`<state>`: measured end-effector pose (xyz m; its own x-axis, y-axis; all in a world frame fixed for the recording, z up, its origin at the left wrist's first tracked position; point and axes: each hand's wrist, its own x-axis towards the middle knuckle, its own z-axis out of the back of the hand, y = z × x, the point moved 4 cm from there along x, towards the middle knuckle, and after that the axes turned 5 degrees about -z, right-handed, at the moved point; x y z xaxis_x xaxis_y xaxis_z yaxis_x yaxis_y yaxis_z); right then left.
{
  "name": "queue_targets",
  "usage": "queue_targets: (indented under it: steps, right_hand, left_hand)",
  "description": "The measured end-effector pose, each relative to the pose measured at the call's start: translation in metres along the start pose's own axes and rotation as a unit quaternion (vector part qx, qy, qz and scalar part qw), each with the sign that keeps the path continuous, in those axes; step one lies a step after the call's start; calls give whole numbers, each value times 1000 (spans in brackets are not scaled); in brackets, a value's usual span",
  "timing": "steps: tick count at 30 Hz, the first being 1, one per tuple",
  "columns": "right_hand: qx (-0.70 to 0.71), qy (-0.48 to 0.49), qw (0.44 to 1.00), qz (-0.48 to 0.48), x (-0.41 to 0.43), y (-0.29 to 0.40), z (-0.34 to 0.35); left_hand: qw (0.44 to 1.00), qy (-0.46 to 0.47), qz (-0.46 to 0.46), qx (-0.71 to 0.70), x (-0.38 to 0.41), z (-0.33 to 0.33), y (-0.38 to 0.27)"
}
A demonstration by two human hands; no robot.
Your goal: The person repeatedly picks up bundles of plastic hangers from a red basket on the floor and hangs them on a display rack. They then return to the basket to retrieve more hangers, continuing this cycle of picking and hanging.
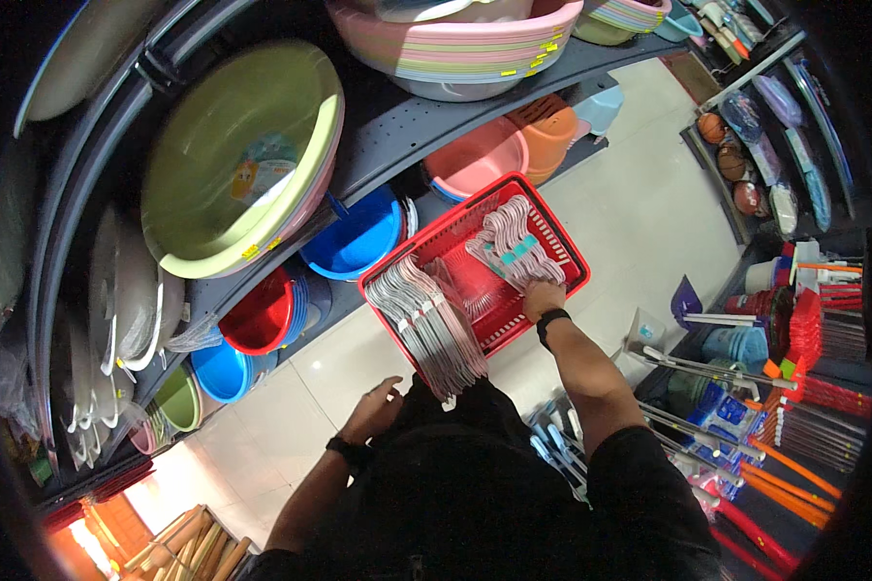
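Note:
My right hand [544,299] reaches into a red plastic shopping basket [576,247] and grips the near end of a bundle of pale pink plastic clothes hangers [512,240] with turquoise bands. A dense row of grey and pink clothes hangers [425,319] fills the basket's left part and sticks out over its near edge. Between the two bundles, the basket's ribbed red floor shows. My left hand [374,412] hangs beside my body with nothing in it, its fingers loosely apart. It is lower than the basket in the picture and touches none of the hangers.
At the left, a shelf unit [378,152] bears a large green basin [240,160] and stacked pink basins [472,43]. Blue [356,232] and red buckets [258,319] line its lower shelf. Brooms and mop handles [727,378] jut out at the right. Wooden sticks [196,552] stand at bottom left.

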<state>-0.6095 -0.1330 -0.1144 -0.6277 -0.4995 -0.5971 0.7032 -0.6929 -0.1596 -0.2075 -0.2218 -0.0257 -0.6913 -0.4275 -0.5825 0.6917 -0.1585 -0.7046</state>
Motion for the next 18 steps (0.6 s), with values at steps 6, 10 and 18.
queue_targets:
  steps: [6,10,18]
  right_hand:
    - [-43,-67,997,4,23,-2,-24]
    - [-25,-40,999,6,36,-3,-27]
    - [206,-69,976,17,24,19,-24]
  left_hand:
    - [999,5,51,-19,-13,-19,-15]
    - [998,10,65,0,-11,-20,-26]
    - [999,-21,25,4,-5,-16,-40]
